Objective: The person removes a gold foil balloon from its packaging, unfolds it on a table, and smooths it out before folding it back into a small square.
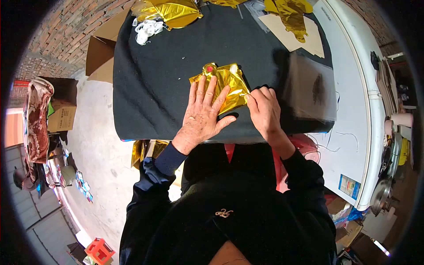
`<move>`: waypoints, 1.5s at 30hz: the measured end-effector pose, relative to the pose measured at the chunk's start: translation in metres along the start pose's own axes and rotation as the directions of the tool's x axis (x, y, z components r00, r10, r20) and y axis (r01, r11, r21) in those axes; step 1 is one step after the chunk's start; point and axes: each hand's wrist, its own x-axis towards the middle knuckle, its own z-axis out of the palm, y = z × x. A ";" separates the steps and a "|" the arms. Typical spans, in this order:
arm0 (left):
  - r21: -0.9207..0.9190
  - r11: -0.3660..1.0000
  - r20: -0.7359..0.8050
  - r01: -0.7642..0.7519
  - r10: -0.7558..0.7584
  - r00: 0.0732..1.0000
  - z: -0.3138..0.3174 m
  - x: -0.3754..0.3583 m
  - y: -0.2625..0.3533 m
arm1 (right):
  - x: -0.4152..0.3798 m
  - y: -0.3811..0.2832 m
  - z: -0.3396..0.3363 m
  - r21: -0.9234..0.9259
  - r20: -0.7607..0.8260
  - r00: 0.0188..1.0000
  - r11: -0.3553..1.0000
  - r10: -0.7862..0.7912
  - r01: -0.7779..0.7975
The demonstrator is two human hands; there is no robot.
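Observation:
A folded piece of shiny gold foil, which looks like a flat foil balloon (234, 90), lies on the black cloth (150, 84) in front of me. Red and white spots show near its far edge. My left hand (199, 110) rests flat across its left part, fingers spread, covering some of it. At the right corner, my right hand (266, 112) is closed, with thumb and fingers pinching the foil's edge.
More gold foil balloons (179, 13) and a bundle of white ribbon (148, 31) lie at the far left. Beige card sheets (314, 37) with gold foil on top are far right. A clear plastic bag (311, 88) lies near the right edge, beside a white appliance (353, 106).

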 end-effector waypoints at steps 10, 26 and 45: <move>-0.012 1.000 0.012 0.010 -0.010 1.000 0.000 0.000 0.000 | 0.002 -0.013 0.008 -0.348 0.068 0.997 0.937 0.036 -0.010; 0.029 0.999 0.023 0.022 -0.023 0.999 0.004 0.000 -0.001 | 0.025 -0.022 0.003 -0.073 0.203 0.908 0.920 -0.365 0.386; -0.880 0.418 -0.254 -0.226 -0.010 0.967 -0.179 -0.025 0.045 | 0.020 0.012 0.037 -0.121 0.371 0.838 0.874 -0.400 0.470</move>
